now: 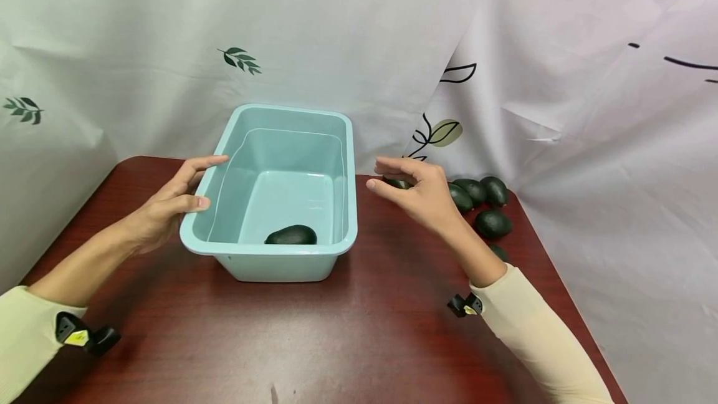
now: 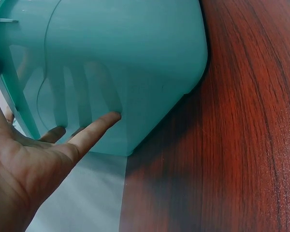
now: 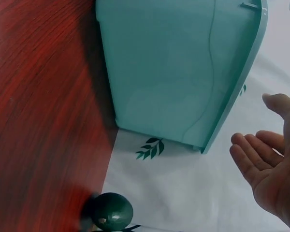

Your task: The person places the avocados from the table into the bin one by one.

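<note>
Pale sleeves (image 1: 544, 335), each with a small black wrist camera (image 1: 471, 305), sit nearest my head camera. My left hand (image 1: 157, 214) holds the blue-green tub (image 1: 275, 267) by its left rim, thumb and one finger over the edge. My right hand (image 1: 422, 197) is released, fingers loosely bent, empty, just right of the tub. One avocado (image 1: 291, 235) lies in the tub, by the near wall. Another avocado (image 1: 397, 184) is partly hidden behind the right hand; five more avocados (image 1: 493, 224) bunch on the right side of the table (image 1: 364, 335), the closest one half covered by the forearm.

Left wrist view: I get fingertips against the tub's outer wall; the tub stands on the table.

Right wrist view: I see thumb and fingers apart, hand clear of the tub; one avocado sits low in view, well apart from the hand, printed cloth (image 3: 183, 193) behind.
</note>
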Motion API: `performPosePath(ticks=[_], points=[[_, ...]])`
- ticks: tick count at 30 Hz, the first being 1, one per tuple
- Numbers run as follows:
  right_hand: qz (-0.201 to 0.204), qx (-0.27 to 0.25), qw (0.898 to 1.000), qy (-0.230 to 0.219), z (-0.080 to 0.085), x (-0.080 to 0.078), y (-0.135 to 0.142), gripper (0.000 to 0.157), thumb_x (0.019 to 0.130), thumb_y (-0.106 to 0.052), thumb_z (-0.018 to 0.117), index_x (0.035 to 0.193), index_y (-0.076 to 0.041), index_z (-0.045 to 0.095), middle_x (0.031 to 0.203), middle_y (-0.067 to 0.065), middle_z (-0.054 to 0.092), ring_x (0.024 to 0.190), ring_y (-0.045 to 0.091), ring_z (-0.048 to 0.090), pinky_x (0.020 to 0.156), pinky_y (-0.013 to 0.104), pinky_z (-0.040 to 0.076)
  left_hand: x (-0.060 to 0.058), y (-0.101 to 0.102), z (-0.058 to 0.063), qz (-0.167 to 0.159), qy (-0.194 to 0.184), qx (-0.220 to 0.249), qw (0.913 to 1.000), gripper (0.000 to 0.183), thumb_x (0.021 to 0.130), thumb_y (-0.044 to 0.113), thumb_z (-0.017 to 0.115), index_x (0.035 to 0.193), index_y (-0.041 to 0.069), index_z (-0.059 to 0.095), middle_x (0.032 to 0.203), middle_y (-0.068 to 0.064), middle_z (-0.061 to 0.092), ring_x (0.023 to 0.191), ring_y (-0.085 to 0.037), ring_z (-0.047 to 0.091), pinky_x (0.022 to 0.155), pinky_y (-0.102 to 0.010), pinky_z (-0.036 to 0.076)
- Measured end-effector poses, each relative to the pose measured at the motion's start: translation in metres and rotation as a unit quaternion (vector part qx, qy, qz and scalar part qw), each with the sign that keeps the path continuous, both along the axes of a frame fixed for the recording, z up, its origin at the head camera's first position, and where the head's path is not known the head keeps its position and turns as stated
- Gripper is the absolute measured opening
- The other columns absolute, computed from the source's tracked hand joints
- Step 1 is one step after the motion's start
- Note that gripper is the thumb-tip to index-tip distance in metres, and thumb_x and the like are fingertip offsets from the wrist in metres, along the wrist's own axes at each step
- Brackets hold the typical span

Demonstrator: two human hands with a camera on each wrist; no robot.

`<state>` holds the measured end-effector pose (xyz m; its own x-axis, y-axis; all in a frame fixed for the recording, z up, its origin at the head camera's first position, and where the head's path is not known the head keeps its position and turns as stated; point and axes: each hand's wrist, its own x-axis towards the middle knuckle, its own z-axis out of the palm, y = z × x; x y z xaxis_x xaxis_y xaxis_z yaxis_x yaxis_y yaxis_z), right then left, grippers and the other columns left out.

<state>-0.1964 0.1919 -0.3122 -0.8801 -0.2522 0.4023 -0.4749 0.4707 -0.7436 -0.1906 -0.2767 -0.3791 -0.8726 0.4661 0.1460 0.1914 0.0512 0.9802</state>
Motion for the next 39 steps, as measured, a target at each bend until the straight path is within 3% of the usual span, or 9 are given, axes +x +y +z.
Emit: performPosePath(ticks=[5, 12, 16, 22, 28, 39], points=[[-0.015, 0.011, 1.0, -0.007, -0.003, 0.002, 0.007, 0.042, 0.092, -0.028, 0.095, 0.132, -0.017, 0.085, 0.123, 0.004, 0.086, 0.115, 0.02, 0.084, 0.103, 0.034, 0.065, 0.0, 0.0, -0.001, -0.002, -0.002, 0.003, 1.0, 0.074, 0.106, 0.008, 0.048, 0.173, 0.035, 0.035, 0.158, 0.0, 0.042, 0.122, -0.017, 0.067, 0.083, -0.037, 0.066], [-0.028, 0.027, 0.999, -0.009, -0.008, 0.002, 0.019, 0.041, 0.094, -0.028, 0.094, 0.133, -0.018, 0.085, 0.126, 0.004, 0.086, 0.118, 0.028, 0.084, 0.103, 0.039, 0.065, 0.0, 0.001, -0.001, -0.004, -0.002, 0.006, 1.0, 0.074, 0.106, 0.008, 0.048, 0.173, 0.035, 0.035, 0.159, 0.0, 0.041, 0.123, -0.017, 0.067, 0.084, -0.037, 0.066], [-0.038, 0.03, 0.999, -0.019, -0.01, 0.003, 0.026, 0.04, 0.096, -0.031, 0.092, 0.133, -0.018, 0.084, 0.127, 0.003, 0.085, 0.118, 0.027, 0.083, 0.101, 0.033, 0.065, 0.001, 0.001, -0.001, -0.005, -0.007, 0.01, 0.9999, 0.073, 0.106, 0.008, 0.048, 0.173, 0.036, 0.035, 0.159, 0.001, 0.041, 0.123, -0.017, 0.068, 0.084, -0.038, 0.066], [-0.045, 0.014, 0.999, -0.013, -0.011, 0.005, 0.039, 0.039, 0.096, -0.028, 0.092, 0.133, -0.016, 0.084, 0.126, 0.01, 0.085, 0.111, 0.019, 0.084, 0.094, 0.019, 0.063, 0.0, 0.002, -0.001, -0.004, -0.013, 0.014, 0.9998, 0.073, 0.106, 0.008, 0.048, 0.173, 0.036, 0.035, 0.16, 0.001, 0.04, 0.124, -0.017, 0.067, 0.084, -0.039, 0.067], [-0.051, 0.013, 0.998, -0.015, -0.015, 0.008, 0.05, 0.04, 0.095, -0.028, 0.093, 0.133, -0.017, 0.084, 0.122, 0.007, 0.087, 0.104, 0.0, 0.081, 0.089, 0.017, 0.062, 0.0, 0.004, 0.0, 0.003, -0.007, 0.004, 1.0, 0.073, 0.107, 0.009, 0.049, 0.173, 0.037, 0.035, 0.159, 0.001, 0.04, 0.123, -0.016, 0.066, 0.084, -0.038, 0.066], [-0.089, 0.023, 0.995, -0.034, -0.024, 0.011, 0.07, 0.04, 0.095, -0.033, 0.093, 0.131, -0.017, 0.085, 0.12, 0.005, 0.087, 0.101, -0.005, 0.079, 0.088, 0.014, 0.061, -0.002, 0.008, 0.001, 0.005, -0.014, -0.005, 0.9999, 0.073, 0.107, 0.01, 0.05, 0.173, 0.039, 0.035, 0.16, 0.001, 0.037, 0.125, -0.018, 0.064, 0.083, -0.04, 0.067]])
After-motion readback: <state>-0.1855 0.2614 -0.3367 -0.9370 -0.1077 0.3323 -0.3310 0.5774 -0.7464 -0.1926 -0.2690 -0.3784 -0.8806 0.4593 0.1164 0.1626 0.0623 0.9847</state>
